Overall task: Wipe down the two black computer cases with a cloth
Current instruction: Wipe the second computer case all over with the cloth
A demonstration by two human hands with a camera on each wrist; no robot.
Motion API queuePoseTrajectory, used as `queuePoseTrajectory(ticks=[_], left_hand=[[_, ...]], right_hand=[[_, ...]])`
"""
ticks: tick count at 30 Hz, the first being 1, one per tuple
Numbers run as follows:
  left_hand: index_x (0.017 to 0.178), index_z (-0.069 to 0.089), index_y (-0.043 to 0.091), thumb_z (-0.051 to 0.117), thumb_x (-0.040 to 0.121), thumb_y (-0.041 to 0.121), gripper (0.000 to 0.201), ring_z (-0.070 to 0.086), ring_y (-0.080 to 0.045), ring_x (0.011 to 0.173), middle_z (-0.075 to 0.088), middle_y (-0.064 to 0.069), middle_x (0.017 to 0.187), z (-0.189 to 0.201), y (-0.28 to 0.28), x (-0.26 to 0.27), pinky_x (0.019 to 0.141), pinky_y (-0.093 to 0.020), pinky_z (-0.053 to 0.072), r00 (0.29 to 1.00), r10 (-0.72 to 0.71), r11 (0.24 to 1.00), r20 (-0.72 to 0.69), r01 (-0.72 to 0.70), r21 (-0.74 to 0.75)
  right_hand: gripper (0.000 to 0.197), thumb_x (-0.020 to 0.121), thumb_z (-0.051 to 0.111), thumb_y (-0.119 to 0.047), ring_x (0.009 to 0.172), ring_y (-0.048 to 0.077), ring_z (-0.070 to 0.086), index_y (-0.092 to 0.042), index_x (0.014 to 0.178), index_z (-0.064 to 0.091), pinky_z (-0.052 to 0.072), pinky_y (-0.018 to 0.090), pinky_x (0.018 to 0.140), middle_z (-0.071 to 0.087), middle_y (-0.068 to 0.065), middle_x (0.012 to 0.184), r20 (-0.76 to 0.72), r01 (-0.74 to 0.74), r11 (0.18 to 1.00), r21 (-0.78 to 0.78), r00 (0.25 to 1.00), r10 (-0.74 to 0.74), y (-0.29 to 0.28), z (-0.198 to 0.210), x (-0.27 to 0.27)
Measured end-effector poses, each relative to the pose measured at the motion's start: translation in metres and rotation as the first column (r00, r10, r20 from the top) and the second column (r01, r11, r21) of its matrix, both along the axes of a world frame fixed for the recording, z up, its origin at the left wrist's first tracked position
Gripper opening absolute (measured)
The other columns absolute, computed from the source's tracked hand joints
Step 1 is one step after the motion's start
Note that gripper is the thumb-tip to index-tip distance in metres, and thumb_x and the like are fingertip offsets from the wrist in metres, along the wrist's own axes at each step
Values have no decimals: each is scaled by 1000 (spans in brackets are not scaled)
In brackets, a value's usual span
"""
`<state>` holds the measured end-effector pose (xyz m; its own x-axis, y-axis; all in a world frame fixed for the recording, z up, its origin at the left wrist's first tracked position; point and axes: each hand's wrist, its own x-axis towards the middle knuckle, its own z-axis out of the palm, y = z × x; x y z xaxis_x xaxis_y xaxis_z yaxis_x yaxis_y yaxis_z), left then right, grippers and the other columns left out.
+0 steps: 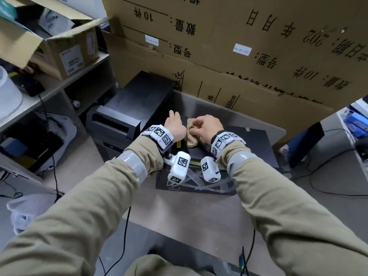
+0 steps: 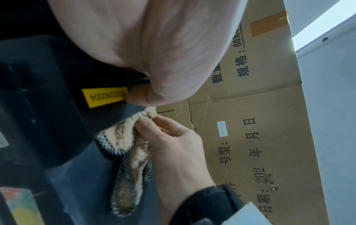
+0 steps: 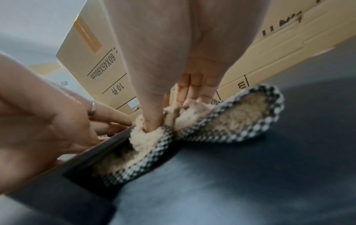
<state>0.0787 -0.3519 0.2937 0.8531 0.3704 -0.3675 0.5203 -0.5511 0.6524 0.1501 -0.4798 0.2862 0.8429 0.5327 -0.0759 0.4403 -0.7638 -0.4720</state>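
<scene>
One black computer case (image 1: 253, 148) lies flat on the desk, with a raised black block carrying a yellow label (image 2: 105, 96) at its left. Another black case (image 1: 143, 96) stands behind on the left. A beige fluffy cloth (image 1: 192, 134) with a checkered edge sits on the flat case against the block. My right hand (image 1: 207, 124) pinches the cloth (image 3: 240, 121) between thumb and fingertips (image 3: 185, 99). My left hand (image 1: 175, 124) rests on the block with straight fingers (image 3: 108, 114) reaching over its far edge, holding nothing.
Stacked printed cardboard boxes (image 1: 239, 46) wall off the back. A shelf (image 1: 65, 84) with an open carton (image 1: 59, 48) stands at the left. Cables (image 1: 125, 226) run over the desk's near side. A dark monitor (image 1: 306, 140) is at the right.
</scene>
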Motion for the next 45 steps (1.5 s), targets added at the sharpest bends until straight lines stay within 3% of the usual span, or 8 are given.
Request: queuePoseTrajectory(ticks=[4, 11, 25, 30, 35, 38, 41, 45], left_hand=[[157, 1, 3, 43, 94, -11, 77, 13, -31, 152, -10, -8, 166, -1, 2, -4, 120, -41, 23, 999, -9, 999, 40, 11, -46], [158, 10, 5, 50, 96, 3, 73, 18, -32, 150, -6, -10, 166, 1, -7, -1, 118, -42, 27, 1000, -20, 990, 6, 19, 140], [158, 13, 5, 54, 93, 1, 76, 25, -36, 147, -4, -11, 167, -4, -6, 4, 117, -45, 30, 1000, 18, 992, 13, -19, 126], [156, 22, 5, 56, 91, 1, 73, 29, -35, 145, 7, -9, 166, -8, -15, 1, 116, -44, 32, 996, 74, 979, 56, -83, 185], [158, 16, 9, 74, 80, 12, 97, 41, -36, 139, 11, -7, 165, -10, -24, -12, 108, -41, 42, 990, 136, 969, 28, -139, 206], [158, 8, 7, 83, 72, 13, 114, 38, -34, 141, 18, -11, 162, -9, -32, -22, 109, -41, 41, 980, 201, 964, 14, -200, 178], [154, 12, 1, 88, 68, 11, 115, 42, -30, 138, 36, -16, 153, -4, -41, -30, 107, -37, 44, 945, 325, 941, 36, -327, 90], [145, 27, -3, 84, 74, 18, 94, 58, -35, 119, 56, -19, 132, 4, -48, -40, 90, -37, 48, 918, 397, 912, 17, -397, 107]], right_hand=[[16, 87, 77, -15, 54, 10, 57, -17, 102, 78, 47, 16, 49, 69, -1, 77, -260, 36, 994, 99, 966, -9, 0, 7, -4], [15, 75, 86, -20, 85, 9, 68, -28, 83, 76, 55, 26, 80, 72, -12, 84, -212, -141, 990, -19, 968, 133, -7, 18, -15], [19, 67, 82, -27, 73, 14, 65, -21, 64, 65, 51, 28, 67, 68, -10, 69, -196, -121, 983, -139, 976, 92, -54, 17, -37], [11, 85, 58, -30, 103, 26, 62, -25, 94, 59, 51, 36, 87, 67, 0, 104, 2, 116, 961, -251, 993, -120, -93, 16, -34], [58, 92, 48, -7, 139, 29, 35, -32, 144, 50, 35, 41, 114, 42, 6, 152, 60, 218, 963, -157, 976, -210, -123, -6, -23], [47, 95, 49, -12, 140, 28, 39, -26, 138, 60, 32, 38, 117, 46, 5, 153, 105, 329, 936, -125, 942, -318, -150, -11, -19], [44, 97, 42, -19, 141, 27, 36, -22, 138, 56, 25, 53, 116, 50, 6, 147, 166, 538, 836, -106, 839, -519, -169, -12, -22], [71, 93, 37, -59, 139, 36, 32, -15, 149, 34, 28, 53, 111, 36, 15, 152, -67, 681, 729, -65, 726, -684, -181, -17, -26]])
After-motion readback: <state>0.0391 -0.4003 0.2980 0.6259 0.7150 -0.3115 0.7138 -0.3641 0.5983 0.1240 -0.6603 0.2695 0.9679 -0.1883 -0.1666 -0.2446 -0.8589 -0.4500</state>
